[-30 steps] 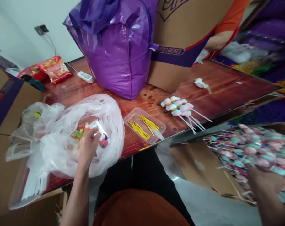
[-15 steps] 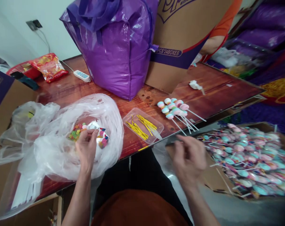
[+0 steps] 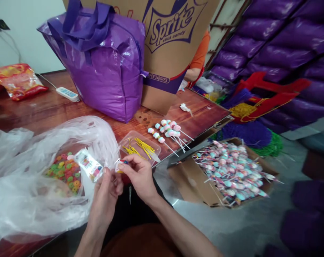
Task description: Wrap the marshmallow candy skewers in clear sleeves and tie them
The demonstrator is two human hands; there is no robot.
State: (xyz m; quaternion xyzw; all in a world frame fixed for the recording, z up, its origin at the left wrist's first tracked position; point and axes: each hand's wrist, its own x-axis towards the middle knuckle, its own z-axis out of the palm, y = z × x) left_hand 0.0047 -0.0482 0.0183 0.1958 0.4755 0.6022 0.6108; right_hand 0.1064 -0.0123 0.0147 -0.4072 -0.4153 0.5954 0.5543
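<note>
My right hand (image 3: 140,176) pinches a small printed plastic bag (image 3: 119,166) between thumb and fingers. Close beside it, my left hand (image 3: 108,191) has its fingers curled and its thumb up; what they close on is hard to make out. Just left of that thumb lies a stack of printed clear bags (image 3: 89,165), on a large translucent plastic bag (image 3: 103,132). Colourful ring-shaped candies (image 3: 62,169) lie inside the opened large bag. Beyond my right hand is a clear plastic tray (image 3: 126,137) with yellow twist ties (image 3: 144,148).
Marshmallow sticks (image 3: 168,130) lie at the table's edge. A carton (image 3: 187,182) of wrapped marshmallow sticks (image 3: 228,171) stands on the right. A purple bag (image 3: 105,71) and a large cardboard box (image 3: 159,94) stand at the back. Another person's orange sleeve (image 3: 201,53) shows behind.
My right hand has come left from beside the marshmallow sticks to my left hand and now pinches a small bag. The view has turned right.
</note>
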